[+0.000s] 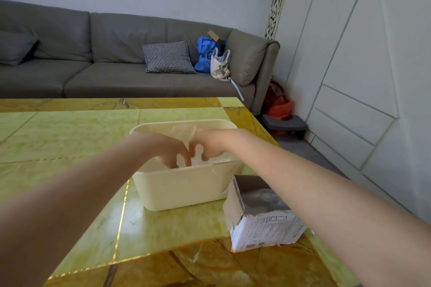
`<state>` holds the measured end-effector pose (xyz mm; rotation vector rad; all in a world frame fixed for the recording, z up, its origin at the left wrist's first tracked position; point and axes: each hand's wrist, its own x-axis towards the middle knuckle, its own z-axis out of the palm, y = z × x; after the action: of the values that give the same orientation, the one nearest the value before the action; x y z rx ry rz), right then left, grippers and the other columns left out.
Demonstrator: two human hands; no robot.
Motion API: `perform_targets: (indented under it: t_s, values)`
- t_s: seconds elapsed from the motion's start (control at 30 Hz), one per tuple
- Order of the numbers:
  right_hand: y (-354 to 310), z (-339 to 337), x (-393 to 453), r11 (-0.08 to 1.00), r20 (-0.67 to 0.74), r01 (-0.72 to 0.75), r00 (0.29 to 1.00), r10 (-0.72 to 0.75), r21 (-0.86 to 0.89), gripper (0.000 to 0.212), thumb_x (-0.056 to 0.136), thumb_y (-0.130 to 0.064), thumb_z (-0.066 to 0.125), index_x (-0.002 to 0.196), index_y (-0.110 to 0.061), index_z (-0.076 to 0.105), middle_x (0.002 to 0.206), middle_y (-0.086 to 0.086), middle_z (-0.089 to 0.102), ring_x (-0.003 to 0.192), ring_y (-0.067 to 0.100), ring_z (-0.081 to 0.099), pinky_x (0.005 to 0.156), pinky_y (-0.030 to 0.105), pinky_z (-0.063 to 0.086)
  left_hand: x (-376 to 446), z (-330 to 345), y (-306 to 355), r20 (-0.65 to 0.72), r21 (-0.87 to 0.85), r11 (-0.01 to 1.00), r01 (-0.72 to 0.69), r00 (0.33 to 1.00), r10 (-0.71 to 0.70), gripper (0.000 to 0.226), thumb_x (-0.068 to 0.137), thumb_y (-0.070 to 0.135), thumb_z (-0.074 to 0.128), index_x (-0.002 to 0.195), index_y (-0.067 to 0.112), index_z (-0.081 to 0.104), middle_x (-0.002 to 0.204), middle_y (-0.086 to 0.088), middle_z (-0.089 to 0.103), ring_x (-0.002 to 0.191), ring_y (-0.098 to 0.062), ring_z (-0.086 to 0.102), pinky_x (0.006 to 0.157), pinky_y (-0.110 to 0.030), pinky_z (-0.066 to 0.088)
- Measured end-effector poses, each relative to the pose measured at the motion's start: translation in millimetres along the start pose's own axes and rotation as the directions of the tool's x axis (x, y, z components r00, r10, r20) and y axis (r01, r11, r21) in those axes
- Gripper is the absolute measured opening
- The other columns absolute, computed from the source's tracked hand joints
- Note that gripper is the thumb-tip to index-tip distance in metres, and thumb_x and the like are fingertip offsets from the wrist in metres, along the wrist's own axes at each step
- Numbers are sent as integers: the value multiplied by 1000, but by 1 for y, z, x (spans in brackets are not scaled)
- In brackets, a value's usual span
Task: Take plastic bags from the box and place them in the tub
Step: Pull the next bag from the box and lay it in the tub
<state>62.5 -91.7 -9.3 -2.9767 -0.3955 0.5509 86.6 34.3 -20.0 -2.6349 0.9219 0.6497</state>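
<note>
From my feed, both hands are down inside the cream tub point(186, 190), which stands on the green and gold counter point(70, 137). The left hand point(169, 150) reaches in from the left with its fingers point(173, 163) curled downward into the clear plastic bags point(198, 161) that lie bunched in the tub. The right hand point(210, 147) comes in from the right, and its fingers are bent too, close against the left hand's. Motion blur smears both hands, so I think each is pinching the plastic, but I cannot tell for certain where skin ends and film begins. A fold of clear film also shows against the tub's far wall, above the hands.

The cardboard box point(261, 219) stands just beside the tub's near right corner, its top torn open and a flap raised on the left. More crumpled clear plastic sits inside it. The front of the box carries rows of small dark print and what looks like a square code, all too small and blurred for me to read; I can make out no brand.

Beyond the counter a grey sofa point(93, 63) holds a black-and-white checked cushion point(168, 57), a blue bag point(206, 56) and a pale handbag point(220, 63). A red bag point(278, 102) lies on the floor by the sofa's end.
</note>
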Motion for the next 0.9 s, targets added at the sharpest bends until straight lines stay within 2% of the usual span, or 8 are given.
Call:
perform_targets:
  t_s: [0.1, 0.17, 0.3, 0.5, 0.6, 0.77, 0.83, 0.9]
  values:
    - [4, 5, 10, 979, 152, -103, 980, 131, -178, 37, 91, -3, 52, 127, -7, 53, 130, 11, 48, 101, 25, 55, 86, 33, 53, 1, -2, -4, 48, 22, 998, 62, 997, -63, 42, 92, 21, 56, 132, 30, 49, 137, 1, 45, 122, -21, 47, 87, -23, 35]
    - [8, 7, 14, 954, 230, -134, 953, 198, -269, 37, 93, -9, 49, 130, -7, 51, 132, 10, 49, 96, 25, 52, 87, 33, 49, 3, -1, -12, 26, 11, 995, 104, 994, -104, 39, 89, 21, 61, 127, 27, 55, 136, 2, 47, 122, -21, 48, 86, -22, 35]
    - [15, 7, 10, 977, 218, -162, 957, 190, -141, 36, 93, -13, 52, 129, -9, 53, 121, 6, 53, 93, 23, 57, 90, 35, 50, -1, -2, -16, -116, -135, 986, 97, 987, -113, 29, 88, 20, 61, 116, 26, 63, 125, 2, 59, 112, -21, 57, 98, -31, 45]
    - [23, -23, -45, 985, -57, -118, 990, 126, 129, 19, 92, -8, 54, 107, -1, 63, 102, 12, 64, 74, 19, 63, 55, 19, 50, -39, -29, 21, -460, -217, 976, -23, 884, -82, 28, 90, 11, 49, 110, 19, 67, 118, -2, 64, 110, -22, 59, 91, -29, 45]
    - [28, -33, -90, 977, -10, -127, 991, 131, 173, 11, 90, -12, 60, 82, -7, 65, 79, 5, 68, 66, 12, 63, 51, 16, 47, -58, -36, 55, -535, -244, 954, -174, 844, 17, 26, 90, 9, 50, 108, 16, 68, 114, -1, 66, 105, -19, 61, 88, -25, 44]
    - [30, 4, -138, 971, 113, -228, 965, 235, -73, 17, 83, -19, 70, 93, -5, 66, 77, 4, 65, 68, 17, 62, 55, 22, 46, -72, -16, 111, -374, -205, 943, -262, 911, 172, 24, 88, 18, 58, 110, 17, 67, 109, -1, 67, 101, -18, 61, 87, -23, 43]
    - [29, 23, -144, 946, 68, -226, 966, 248, -232, 14, 85, -15, 65, 96, -6, 64, 83, 6, 62, 67, 19, 57, 49, 22, 41, -71, -6, 124, -318, -155, 960, -232, 932, 174, 29, 88, 25, 60, 116, 17, 64, 116, -1, 64, 105, -20, 58, 84, -23, 42]
    - [27, 35, -146, 913, -21, -230, 971, 236, -336, 7, 89, -10, 57, 82, -9, 55, 74, 1, 51, 58, 16, 47, 46, 23, 34, -72, -2, 132, -315, -166, 962, -216, 936, 155, 32, 88, 26, 60, 118, 14, 61, 119, -4, 62, 107, -23, 58, 81, -23, 42]
